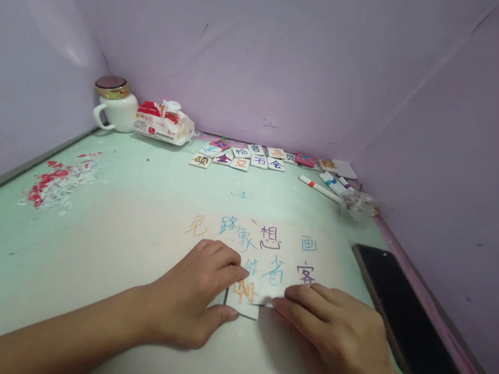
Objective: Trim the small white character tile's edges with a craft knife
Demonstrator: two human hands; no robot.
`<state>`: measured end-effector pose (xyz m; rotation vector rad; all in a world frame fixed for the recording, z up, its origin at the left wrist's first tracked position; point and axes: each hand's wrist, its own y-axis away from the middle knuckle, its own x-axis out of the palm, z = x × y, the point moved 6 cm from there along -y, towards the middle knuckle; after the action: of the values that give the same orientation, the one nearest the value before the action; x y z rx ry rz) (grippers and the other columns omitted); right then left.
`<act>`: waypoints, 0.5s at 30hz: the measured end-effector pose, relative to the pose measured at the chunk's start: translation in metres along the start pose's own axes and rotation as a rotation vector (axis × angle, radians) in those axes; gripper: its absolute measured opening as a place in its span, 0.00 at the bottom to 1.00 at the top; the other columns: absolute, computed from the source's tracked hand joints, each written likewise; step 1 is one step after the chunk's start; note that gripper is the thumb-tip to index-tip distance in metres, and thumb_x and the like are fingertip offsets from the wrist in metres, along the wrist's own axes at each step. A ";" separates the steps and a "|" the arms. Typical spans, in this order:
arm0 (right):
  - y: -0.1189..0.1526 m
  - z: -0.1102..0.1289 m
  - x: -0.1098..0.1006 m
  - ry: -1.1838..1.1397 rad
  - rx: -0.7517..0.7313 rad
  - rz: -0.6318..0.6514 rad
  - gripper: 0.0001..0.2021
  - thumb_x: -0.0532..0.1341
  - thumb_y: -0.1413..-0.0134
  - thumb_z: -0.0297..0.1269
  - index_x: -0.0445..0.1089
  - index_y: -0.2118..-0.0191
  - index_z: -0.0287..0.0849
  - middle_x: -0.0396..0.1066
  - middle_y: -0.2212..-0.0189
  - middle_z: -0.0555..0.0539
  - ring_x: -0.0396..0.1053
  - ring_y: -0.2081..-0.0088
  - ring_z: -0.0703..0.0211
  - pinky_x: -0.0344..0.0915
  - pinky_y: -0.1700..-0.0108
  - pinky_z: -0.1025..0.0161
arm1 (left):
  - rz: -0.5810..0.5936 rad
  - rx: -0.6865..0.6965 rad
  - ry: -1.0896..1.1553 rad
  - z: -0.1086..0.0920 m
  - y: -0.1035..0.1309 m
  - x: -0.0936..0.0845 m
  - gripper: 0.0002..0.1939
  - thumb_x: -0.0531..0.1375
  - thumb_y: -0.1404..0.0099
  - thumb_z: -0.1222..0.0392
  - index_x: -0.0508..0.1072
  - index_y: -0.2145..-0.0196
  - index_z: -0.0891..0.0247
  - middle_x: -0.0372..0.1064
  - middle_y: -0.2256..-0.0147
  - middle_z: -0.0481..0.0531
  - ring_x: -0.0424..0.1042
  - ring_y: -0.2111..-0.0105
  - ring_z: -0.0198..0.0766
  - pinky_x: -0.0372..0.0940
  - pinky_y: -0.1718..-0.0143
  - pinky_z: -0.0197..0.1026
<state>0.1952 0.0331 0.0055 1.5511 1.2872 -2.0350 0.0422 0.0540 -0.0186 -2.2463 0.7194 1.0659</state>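
Note:
My left hand (198,293) grips the left side of a small white card (242,306), thumb at its lower edge and fingers at the top. An orange character is partly visible on it. My right hand (335,329) has its fingertips pinched at the right side of the card, where a thin white edge lifts a little. Whether that edge is a second piece or a fold, I cannot tell. Just beyond the hands are handwritten characters in orange, blue and purple, such as a purple character (270,238); the borders of whatever bears them are washed out.
A dark phone (405,315) lies at the right. Toward the back are several character tiles (240,153), markers (320,189), a crumpled clear plastic bag (357,205), a tissue pack (164,122) and a white lidded mug (118,111). Red and white scraps (62,178) lie at left.

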 end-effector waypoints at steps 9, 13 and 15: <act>0.000 -0.002 0.002 -0.012 -0.023 0.024 0.12 0.54 0.43 0.24 0.73 0.68 0.43 0.75 0.75 0.50 0.69 0.77 0.61 0.56 0.78 0.62 | -0.028 0.014 0.017 0.001 0.002 0.002 0.18 0.58 0.43 0.64 0.67 0.53 0.67 0.64 0.59 0.59 0.61 0.58 0.48 0.59 0.55 0.54; 0.000 -0.004 0.006 -0.038 -0.014 0.050 0.12 0.54 0.41 0.27 0.74 0.69 0.42 0.73 0.77 0.51 0.67 0.78 0.62 0.56 0.78 0.63 | -0.031 0.012 0.022 0.001 0.002 0.001 0.18 0.58 0.42 0.64 0.67 0.53 0.66 0.64 0.58 0.59 0.61 0.58 0.48 0.59 0.54 0.54; 0.001 -0.006 0.008 -0.062 0.003 0.081 0.12 0.54 0.40 0.27 0.73 0.69 0.43 0.72 0.78 0.51 0.67 0.78 0.63 0.56 0.77 0.63 | -0.026 0.014 0.020 0.000 0.003 0.002 0.18 0.58 0.42 0.64 0.67 0.53 0.65 0.64 0.58 0.59 0.61 0.58 0.48 0.59 0.54 0.54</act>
<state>0.1969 0.0396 -0.0019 1.5032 1.1804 -2.0195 0.0411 0.0522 -0.0206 -2.2519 0.7016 1.0239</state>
